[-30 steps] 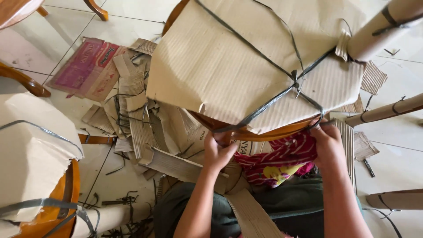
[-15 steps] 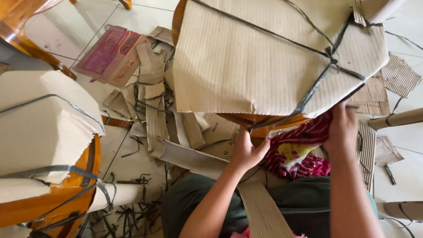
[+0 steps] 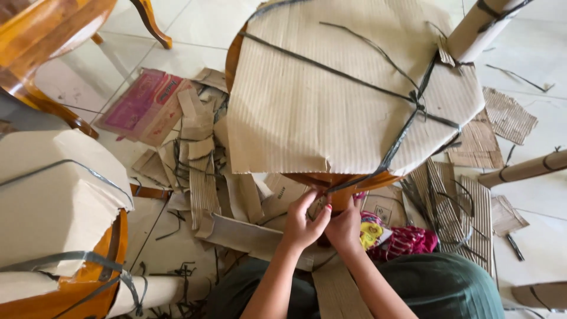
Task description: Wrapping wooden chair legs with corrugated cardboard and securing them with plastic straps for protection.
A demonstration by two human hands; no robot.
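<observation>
A wooden chair seat wrapped in corrugated cardboard [image 3: 331, 106] lies in front of me, bound with dark plastic strap [image 3: 407, 124] knotted near its right side. Its orange wooden rim [image 3: 369, 179] shows at the near edge. My left hand [image 3: 302, 223] and my right hand [image 3: 347, 227] are pressed together just below that edge. The fingers of both pinch the strap where it runs under the rim. A red striped cloth with a yellow patch [image 3: 404, 239] lies on my lap right of my hands.
A second cardboard-wrapped chair [image 3: 53, 189] stands at the left, with a bare wooden chair [image 3: 47, 35] behind it. Cardboard scraps [image 3: 195, 153], strap offcuts and a flat pink carton [image 3: 139, 106] litter the tiled floor. Wrapped chair legs [image 3: 525, 168] stick out at the right.
My right hand has left the seat's right corner and the cloth and joined my left hand at the near edge. The view has shifted, so the seat sits more to the centre.
</observation>
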